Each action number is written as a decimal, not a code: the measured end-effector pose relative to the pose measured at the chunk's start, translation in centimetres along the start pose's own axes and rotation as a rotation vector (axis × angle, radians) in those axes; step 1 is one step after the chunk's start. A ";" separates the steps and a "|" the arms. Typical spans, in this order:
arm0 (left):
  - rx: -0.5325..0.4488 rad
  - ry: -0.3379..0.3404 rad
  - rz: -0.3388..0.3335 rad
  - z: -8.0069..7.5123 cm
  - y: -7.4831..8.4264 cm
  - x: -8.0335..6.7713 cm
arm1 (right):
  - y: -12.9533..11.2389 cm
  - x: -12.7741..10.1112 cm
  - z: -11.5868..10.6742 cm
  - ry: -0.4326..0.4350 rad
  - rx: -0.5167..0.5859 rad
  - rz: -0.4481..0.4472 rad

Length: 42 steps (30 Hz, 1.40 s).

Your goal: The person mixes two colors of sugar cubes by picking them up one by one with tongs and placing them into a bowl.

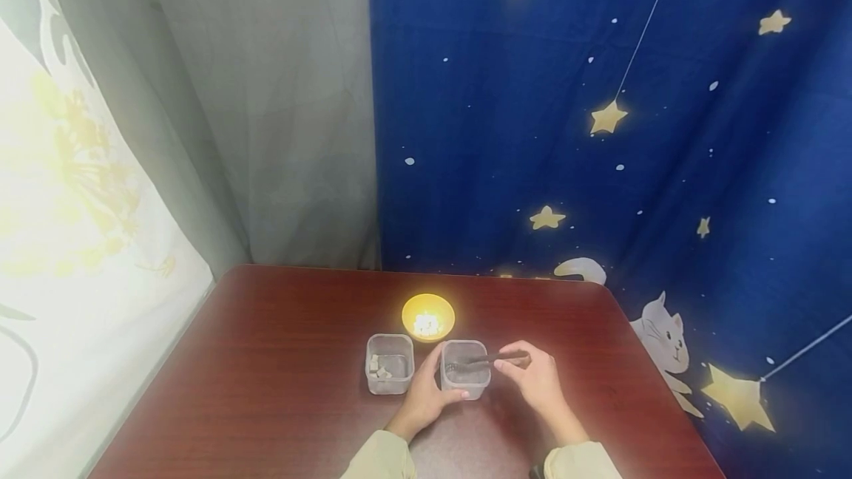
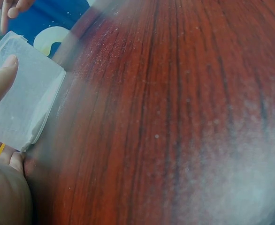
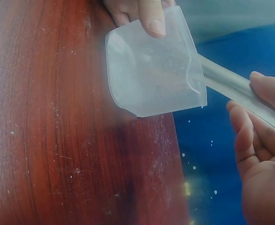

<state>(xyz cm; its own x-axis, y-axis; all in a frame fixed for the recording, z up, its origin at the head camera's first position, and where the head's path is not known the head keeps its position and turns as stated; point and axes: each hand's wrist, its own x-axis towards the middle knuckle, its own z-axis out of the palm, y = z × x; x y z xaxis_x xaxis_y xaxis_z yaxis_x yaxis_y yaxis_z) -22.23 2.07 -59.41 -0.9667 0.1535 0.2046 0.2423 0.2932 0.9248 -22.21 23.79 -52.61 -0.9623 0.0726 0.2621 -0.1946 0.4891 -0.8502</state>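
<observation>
My left hand (image 1: 424, 394) grips a clear square plastic container (image 1: 471, 393), its thumb on the near wall and its fingers along the left side. In the right wrist view, the left thumb presses on the cloudy wall of that container (image 3: 151, 70). My right hand (image 1: 538, 379) pinches metal tongs (image 1: 495, 357) between thumb and fingers. The tongs slant leftward over the rim, their slotted end inside the container. Through the right wrist view, the tongs (image 3: 240, 89) appear as two silvery strips. Container contents are hard to make out.
To the left stands a second clear container (image 1: 389, 388) holding several pale cubes (image 1: 379, 369). Behind both, a yellow bowl (image 1: 410, 310) contains bright white pieces. All stand on a reddish-brown wooden table (image 1: 286, 361), with a grey curtain (image 1: 306, 131) and a blue starry curtain (image 1: 492, 131) beyond its far edge.
</observation>
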 end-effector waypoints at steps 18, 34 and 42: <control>-0.013 0.006 -0.004 0.0 0.0 -0.1 | -1.7 0.1 -1.0 0.132 0.178 -0.006; -0.016 0.006 -0.010 0.1 -0.2 -0.1 | -6.3 0.1 -1.7 0.234 0.275 -0.010; -0.013 0.010 -0.013 0.2 -0.4 0.1 | -7.3 0.4 -1.3 0.290 0.321 -0.005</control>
<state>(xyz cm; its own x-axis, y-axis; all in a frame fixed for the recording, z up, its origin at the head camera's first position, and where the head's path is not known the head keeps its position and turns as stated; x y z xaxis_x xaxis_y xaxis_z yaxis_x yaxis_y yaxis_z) -22.38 2.12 -59.81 -0.9706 0.1404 0.1956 0.2286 0.2825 0.9316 -20.94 21.32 -45.68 -0.8771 0.3343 0.3448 -0.2925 0.1977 -0.9356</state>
